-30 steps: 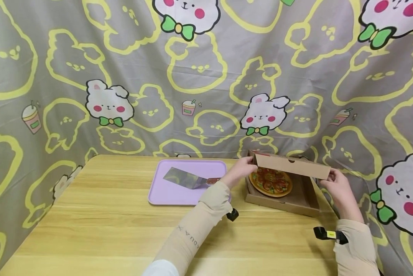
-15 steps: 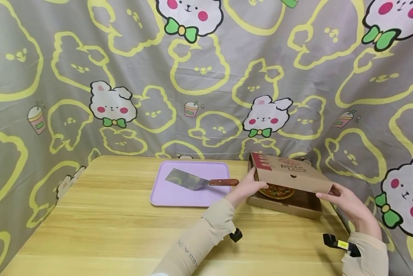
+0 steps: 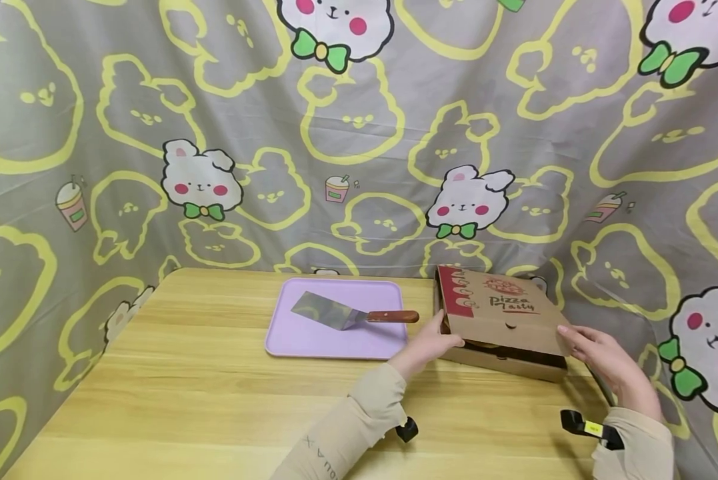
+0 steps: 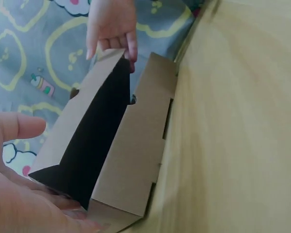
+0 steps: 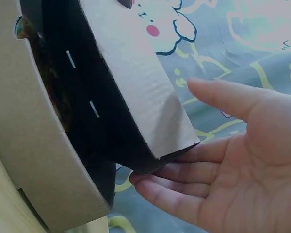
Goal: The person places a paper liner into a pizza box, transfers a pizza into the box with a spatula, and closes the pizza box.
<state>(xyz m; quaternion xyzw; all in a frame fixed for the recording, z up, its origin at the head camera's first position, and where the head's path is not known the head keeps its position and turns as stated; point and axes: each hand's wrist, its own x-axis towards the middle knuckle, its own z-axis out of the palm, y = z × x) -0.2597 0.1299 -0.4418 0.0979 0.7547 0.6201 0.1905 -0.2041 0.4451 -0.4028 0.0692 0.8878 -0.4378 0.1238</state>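
A cardboard pizza box (image 3: 509,303) sits at the table's back right, its printed lid lowered with a dark gap along the front. My left hand (image 3: 421,347) is at the box's left front corner; in the left wrist view its thumb stands off the lid flap (image 4: 82,107) while the fingers touch the side. At the opposite corner is my right hand (image 3: 613,360), fingers extended. The right wrist view shows those fingertips (image 5: 150,187) against the lid's corner, thumb apart. Only a sliver of pizza (image 5: 53,87) shows inside the box; the lid hides most of it.
Left of the box lies a light purple tray (image 3: 281,343). On it rests a spatula (image 3: 329,312) with a wide metal blade, its wooden handle (image 3: 393,317) reaching over the tray's right edge. A patterned curtain (image 3: 359,133) hangs behind the wooden table (image 3: 185,400).
Both hands have brought the lid down and forward from raised to nearly closed, covering the pizza. The right hand's grip on the lid corner has loosened. The tray and spatula stay put.
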